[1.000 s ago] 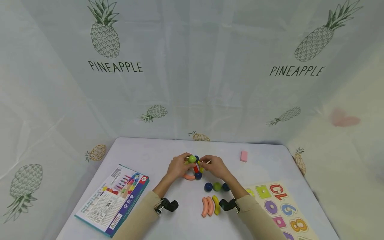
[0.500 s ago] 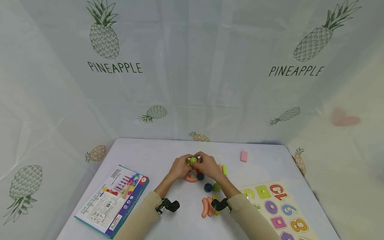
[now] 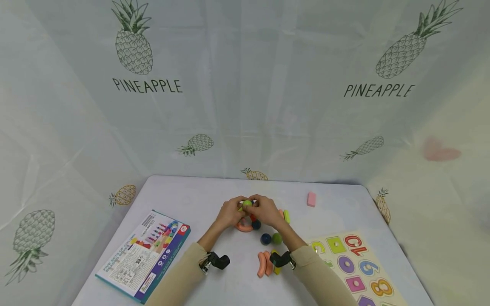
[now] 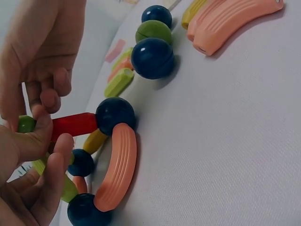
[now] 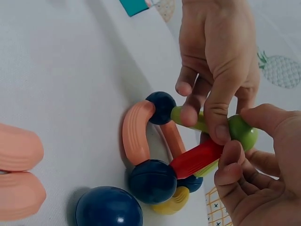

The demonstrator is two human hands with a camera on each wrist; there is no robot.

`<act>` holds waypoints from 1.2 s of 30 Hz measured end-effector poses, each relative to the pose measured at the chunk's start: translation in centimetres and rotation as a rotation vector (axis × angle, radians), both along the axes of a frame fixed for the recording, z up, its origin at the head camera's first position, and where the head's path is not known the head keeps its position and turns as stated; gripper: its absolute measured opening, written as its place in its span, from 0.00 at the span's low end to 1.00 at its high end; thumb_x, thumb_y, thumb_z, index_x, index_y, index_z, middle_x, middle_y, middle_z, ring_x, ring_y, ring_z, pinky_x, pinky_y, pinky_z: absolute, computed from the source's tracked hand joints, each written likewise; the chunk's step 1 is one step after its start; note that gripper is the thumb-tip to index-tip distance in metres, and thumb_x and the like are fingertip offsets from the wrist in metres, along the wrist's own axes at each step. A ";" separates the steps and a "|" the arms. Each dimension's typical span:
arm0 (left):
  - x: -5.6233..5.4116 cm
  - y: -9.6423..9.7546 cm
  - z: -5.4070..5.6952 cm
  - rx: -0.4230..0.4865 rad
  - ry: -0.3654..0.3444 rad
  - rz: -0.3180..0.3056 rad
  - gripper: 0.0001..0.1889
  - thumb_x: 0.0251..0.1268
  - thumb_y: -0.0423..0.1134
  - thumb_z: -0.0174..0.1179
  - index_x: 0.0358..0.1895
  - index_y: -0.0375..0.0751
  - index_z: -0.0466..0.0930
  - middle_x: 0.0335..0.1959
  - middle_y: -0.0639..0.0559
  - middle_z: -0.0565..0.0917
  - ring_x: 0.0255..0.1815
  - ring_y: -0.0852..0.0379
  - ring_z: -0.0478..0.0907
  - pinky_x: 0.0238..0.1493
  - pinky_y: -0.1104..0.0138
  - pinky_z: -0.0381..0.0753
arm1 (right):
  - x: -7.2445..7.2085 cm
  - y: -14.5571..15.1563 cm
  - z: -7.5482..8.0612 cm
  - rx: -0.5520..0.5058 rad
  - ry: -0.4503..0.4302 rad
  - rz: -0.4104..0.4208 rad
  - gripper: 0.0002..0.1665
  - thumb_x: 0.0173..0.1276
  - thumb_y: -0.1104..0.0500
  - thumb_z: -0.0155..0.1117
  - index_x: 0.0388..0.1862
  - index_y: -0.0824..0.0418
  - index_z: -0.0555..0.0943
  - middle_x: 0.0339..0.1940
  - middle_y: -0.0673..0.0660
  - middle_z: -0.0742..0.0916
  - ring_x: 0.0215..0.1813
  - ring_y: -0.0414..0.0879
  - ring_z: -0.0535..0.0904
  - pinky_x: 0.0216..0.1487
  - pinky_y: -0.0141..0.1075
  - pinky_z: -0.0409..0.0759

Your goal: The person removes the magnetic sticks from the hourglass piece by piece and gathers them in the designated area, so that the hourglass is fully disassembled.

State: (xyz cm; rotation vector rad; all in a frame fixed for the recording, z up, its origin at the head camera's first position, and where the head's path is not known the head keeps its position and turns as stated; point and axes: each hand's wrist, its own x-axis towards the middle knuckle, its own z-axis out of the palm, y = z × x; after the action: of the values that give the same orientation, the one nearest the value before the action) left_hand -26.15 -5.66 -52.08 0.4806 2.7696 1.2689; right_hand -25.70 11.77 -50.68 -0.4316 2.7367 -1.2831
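A small frame of magnetic balls and sticks stands between my hands. Its base joins blue balls [image 5: 153,181] with curved orange sticks [image 5: 136,132] and a yellow one [image 5: 171,201]. A red stick [image 5: 196,157] and lime sticks [image 4: 68,189] slant up to a green ball [image 5: 243,133] on top. My left hand [image 3: 229,212] holds the frame near the top, its thumb at the red stick's upper end and its fingers around a lime stick. My right hand [image 3: 266,211] pinches the green ball between thumb and fingers. Fingers partly hide the joints below that ball.
Loose blue [image 3: 266,239] and green balls [image 3: 277,238] lie nearer me, with curved orange sticks [image 3: 262,264] and a yellow one. Straight sticks [image 3: 286,216] lie beyond the right wrist. A toy box [image 3: 147,255] sits left, a number puzzle board [image 3: 356,265] right, a pink block [image 3: 311,199] behind.
My right hand has moved left from the frame's right side onto the green ball, uncovering straight sticks behind it. Over the last half second both hands barely move.
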 end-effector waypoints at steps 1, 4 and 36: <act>0.0 0.0 0.0 0.003 -0.002 -0.001 0.22 0.59 0.33 0.68 0.59 0.44 0.82 0.35 0.51 0.88 0.23 0.60 0.71 0.25 0.67 0.68 | 0.0 0.0 0.0 -0.001 -0.002 -0.001 0.24 0.70 0.46 0.66 0.56 0.61 0.82 0.24 0.48 0.83 0.20 0.39 0.72 0.21 0.32 0.68; 0.0 0.0 0.0 0.005 -0.009 -0.004 0.21 0.60 0.36 0.69 0.59 0.44 0.82 0.36 0.50 0.88 0.24 0.60 0.72 0.27 0.67 0.70 | -0.1 0.1 0.0 -0.005 -0.015 -0.002 0.24 0.71 0.46 0.65 0.57 0.62 0.82 0.25 0.48 0.83 0.21 0.39 0.74 0.22 0.32 0.70; -0.1 0.1 -0.3 0.049 -0.039 -0.010 0.19 0.61 0.37 0.71 0.56 0.46 0.84 0.31 0.52 0.88 0.19 0.62 0.80 0.31 0.67 0.78 | -0.1 0.6 0.4 -0.285 -0.269 0.035 0.20 0.76 0.50 0.59 0.53 0.65 0.82 0.27 0.56 0.83 0.25 0.43 0.74 0.28 0.35 0.74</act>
State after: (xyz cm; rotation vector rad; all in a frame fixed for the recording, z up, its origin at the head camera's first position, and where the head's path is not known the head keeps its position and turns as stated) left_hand -26.29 -5.57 -52.42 0.4663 2.7063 1.3327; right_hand -25.81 12.39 -50.27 -0.2993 2.3275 -1.5994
